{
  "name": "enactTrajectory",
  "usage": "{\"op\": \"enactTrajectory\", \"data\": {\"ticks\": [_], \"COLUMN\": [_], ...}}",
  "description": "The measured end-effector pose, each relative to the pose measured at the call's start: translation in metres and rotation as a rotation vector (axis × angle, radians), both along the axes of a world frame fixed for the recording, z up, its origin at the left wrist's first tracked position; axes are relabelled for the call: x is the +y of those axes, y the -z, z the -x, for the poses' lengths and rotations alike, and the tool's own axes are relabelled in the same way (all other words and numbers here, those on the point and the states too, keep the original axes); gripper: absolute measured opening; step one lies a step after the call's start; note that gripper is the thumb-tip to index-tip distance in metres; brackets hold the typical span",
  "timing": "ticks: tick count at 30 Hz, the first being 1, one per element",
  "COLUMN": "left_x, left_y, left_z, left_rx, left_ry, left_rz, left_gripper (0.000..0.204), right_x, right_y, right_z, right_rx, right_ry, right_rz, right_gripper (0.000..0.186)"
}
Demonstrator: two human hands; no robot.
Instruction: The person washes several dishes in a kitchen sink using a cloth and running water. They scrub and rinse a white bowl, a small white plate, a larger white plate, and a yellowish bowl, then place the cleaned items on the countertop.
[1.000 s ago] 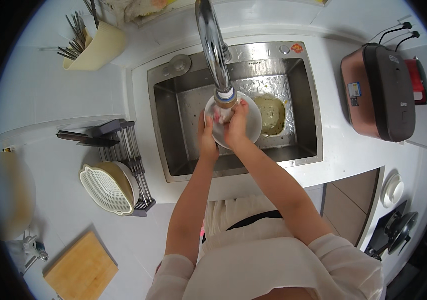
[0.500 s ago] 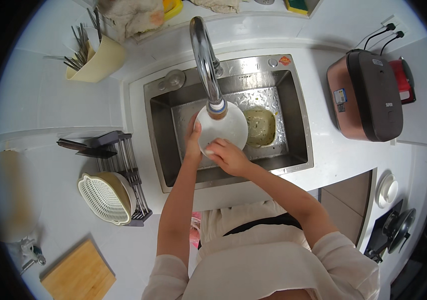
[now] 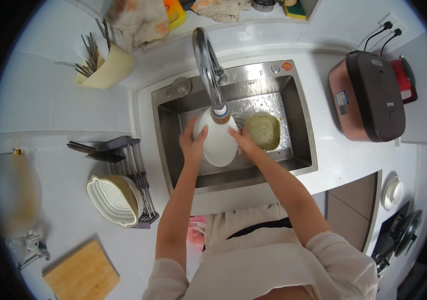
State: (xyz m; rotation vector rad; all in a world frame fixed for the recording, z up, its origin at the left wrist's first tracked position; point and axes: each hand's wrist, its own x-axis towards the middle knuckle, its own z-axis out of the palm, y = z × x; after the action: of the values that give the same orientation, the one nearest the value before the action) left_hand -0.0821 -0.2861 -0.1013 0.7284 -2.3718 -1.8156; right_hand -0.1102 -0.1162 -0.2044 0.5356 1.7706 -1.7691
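A white bowl is tilted under the spout of the chrome faucet, inside the steel sink. My left hand grips its left side, with the thumb on the near white surface. On its right edge my right hand holds on too, thumb over the rim. Most fingertips are hidden behind the bowl. Beside the right hand, a squarish container with murky greenish liquid and dark bits rests on the sink bottom.
A brown rice cooker stands on the right counter. At left are a drying rack, a white colander and a wooden cutting board. A cream utensil holder hangs at the upper left. Cloths lie behind the faucet.
The bowl has turned and tilted and now looks oval. My right hand has moved from its near inner edge to grip the right rim. The whole view has shifted slightly.
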Motion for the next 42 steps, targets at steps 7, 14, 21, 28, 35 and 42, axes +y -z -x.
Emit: {"op": "enactTrajectory", "data": {"ticks": [7, 14, 21, 28, 35, 42], "left_x": [-0.009, -0.028, 0.062, 0.015, 0.086, 0.098], "left_y": [-0.012, 0.088, 0.087, 0.115, 0.121, 0.053], "left_z": [-0.014, -0.003, -0.026, -0.001, 0.022, -0.032], "left_rx": [0.234, 0.097, 0.282, 0.189, 0.125, 0.014], "left_ry": [0.309, 0.138, 0.321, 0.607, 0.415, 0.636], "left_rz": [0.083, -0.296, 0.85, 1.045, 0.385, 0.223], "left_gripper": [0.067, 0.054, 0.068, 0.065, 0.063, 0.041], "right_x": [0.017, 0.024, 0.013, 0.001, 0.002, 0.034], "right_y": [-0.003, -0.047, -0.087, -0.101, -0.073, -0.035], "right_z": [0.029, 0.033, 0.03, 0.017, 0.021, 0.043], "right_rx": [0.135, 0.673, 0.521, 0.648, 0.514, 0.237], "right_ry": [-0.112, -0.368, -0.423, -0.427, -0.336, -0.483], "right_rz": [0.217, -0.614, -0.924, -0.958, -0.892, -0.826], "right_gripper": [0.058, 0.033, 0.037, 0.04, 0.041, 0.048]}}
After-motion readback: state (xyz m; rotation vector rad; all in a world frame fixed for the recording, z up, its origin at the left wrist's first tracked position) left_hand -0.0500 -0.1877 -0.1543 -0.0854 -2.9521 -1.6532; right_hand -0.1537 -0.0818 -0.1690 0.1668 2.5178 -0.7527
